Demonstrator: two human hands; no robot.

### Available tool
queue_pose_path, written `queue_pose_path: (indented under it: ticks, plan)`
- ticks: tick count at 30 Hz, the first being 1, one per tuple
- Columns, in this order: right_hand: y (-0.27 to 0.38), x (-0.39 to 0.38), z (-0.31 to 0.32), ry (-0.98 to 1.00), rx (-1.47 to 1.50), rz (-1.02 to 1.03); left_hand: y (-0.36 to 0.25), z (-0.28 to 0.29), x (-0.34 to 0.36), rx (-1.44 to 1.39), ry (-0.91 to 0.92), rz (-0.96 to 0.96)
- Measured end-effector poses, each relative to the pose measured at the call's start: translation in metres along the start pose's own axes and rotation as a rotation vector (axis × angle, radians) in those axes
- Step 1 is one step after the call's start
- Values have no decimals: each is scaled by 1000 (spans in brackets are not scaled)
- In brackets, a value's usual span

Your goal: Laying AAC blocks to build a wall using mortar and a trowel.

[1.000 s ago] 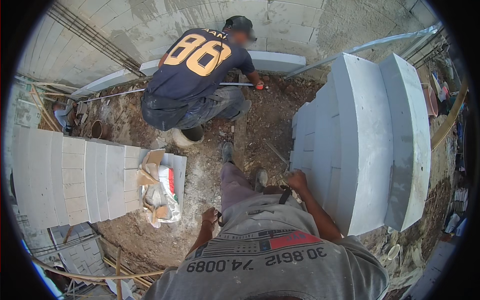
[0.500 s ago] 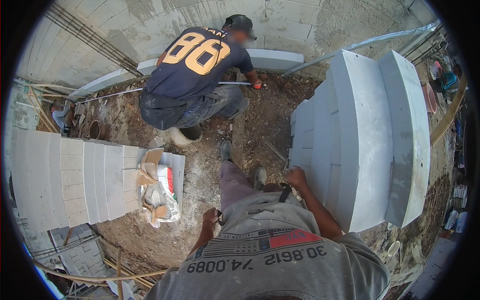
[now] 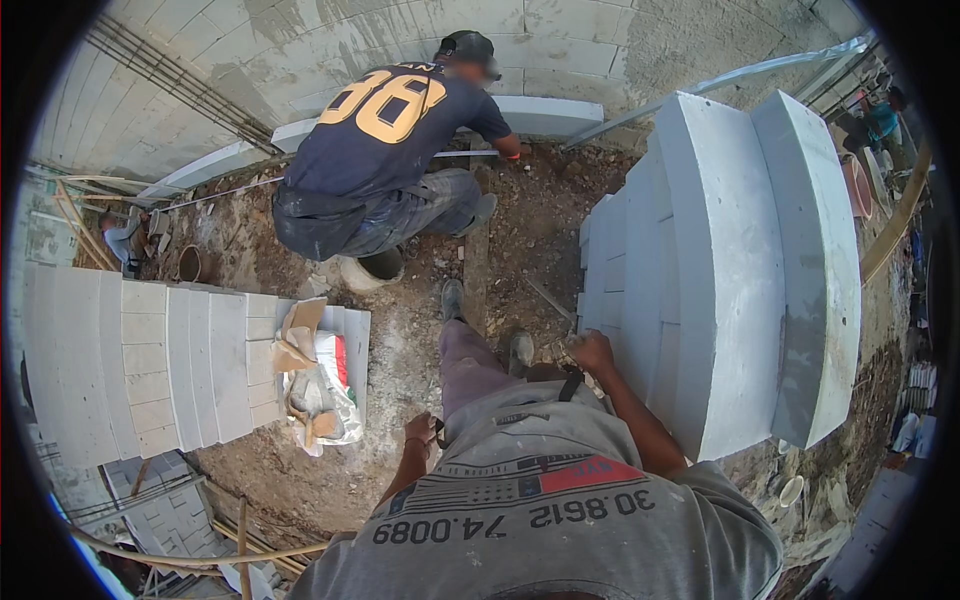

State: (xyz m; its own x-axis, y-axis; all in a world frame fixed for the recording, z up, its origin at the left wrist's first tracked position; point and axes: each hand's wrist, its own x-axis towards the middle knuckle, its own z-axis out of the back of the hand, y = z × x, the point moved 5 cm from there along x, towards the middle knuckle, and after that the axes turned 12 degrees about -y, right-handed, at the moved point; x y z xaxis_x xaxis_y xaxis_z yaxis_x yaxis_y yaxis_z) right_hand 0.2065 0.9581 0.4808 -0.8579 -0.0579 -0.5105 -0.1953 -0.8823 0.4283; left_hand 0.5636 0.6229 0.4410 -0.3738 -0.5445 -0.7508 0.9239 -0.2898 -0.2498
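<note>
My left hand [image 3: 421, 429] hangs low beside my left hip, its fingers curled next to a small black strap or loop [image 3: 438, 430]. Whether it grips that is too small to tell. My right hand [image 3: 592, 352] is closed beside my right hip, near the lower left side of a tall stack of white blocks [image 3: 725, 280]. What it holds, if anything, is hidden. Ahead of me a person in a dark shirt [image 3: 380, 130] squats by the wall. That person's arm reaches down toward a pale straight bar [image 3: 465, 154], with something orange [image 3: 513, 156] at the hand.
On the left, a lower block stack [image 3: 185, 360] carries a torn sack [image 3: 325, 395]. A bucket [image 3: 375, 268] stands behind the squatting person. A wooden board [image 3: 476, 270] lies on the rubble ground. Other people [image 3: 125, 240] are farther off, and a metal bar [image 3: 720, 90] leans at the upper right.
The squatting person has shifted slightly left, and the orange thing at their hand shows less. A far person at the right edge has moved. My hands stay nearly still.
</note>
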Motion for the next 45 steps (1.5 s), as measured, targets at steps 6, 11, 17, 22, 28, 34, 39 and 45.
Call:
queue_pose_path:
  ticks: [6,11,17,22,28,34,39,45]
  plan:
    - [13,-12,9,-75,-32,33,49,-24,38,-251,-59,-67]
    - [25,-17,12,-59,-64,80,72,-32,49,-547,-42,-254]
    - [6,-14,4,-22,-63,20,38,-29,27,-996,108,419]
    - [23,-21,10,-89,-65,61,75,-35,50,-746,-6,93]
    - [22,-18,10,-58,-16,32,74,-32,60,21,-221,-301]
    - [24,-21,13,-73,-42,-12,46,-17,30,-221,21,56]
    - [14,-16,-1,-60,-55,42,27,5,-2,-627,-49,334]
    - [-2,-10,-28,-105,-2,90,42,22,2,-420,-59,237]
